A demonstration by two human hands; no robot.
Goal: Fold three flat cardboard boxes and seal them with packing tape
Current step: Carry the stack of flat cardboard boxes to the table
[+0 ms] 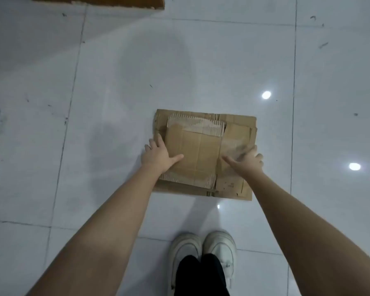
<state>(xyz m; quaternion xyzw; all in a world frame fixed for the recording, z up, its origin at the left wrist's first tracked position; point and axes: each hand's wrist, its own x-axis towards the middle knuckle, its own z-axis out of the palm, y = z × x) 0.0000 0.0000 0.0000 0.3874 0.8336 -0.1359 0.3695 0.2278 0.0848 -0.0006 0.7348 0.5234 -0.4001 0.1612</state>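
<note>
Broadly, pale glossy floor tiles point(201, 60) spread bare on every side of a stack of flattened cardboard boxes point(201, 150) lying just ahead of the person's white shoes point(203, 251), with another cardboard piece point(98, 2) cut off at the top edge, well apart. The left hand point(156, 155) lies flat at the stack's left edge, thumb spread across the top sheet. The right hand point(247, 161), motion-blurred, reaches the right edge with thumb splayed; whether it grips cannot be told.

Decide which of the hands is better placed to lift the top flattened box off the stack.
Probably left: the left hand lies at the top flattened brown cardboard box's edge; the right hand is blurred.
</note>
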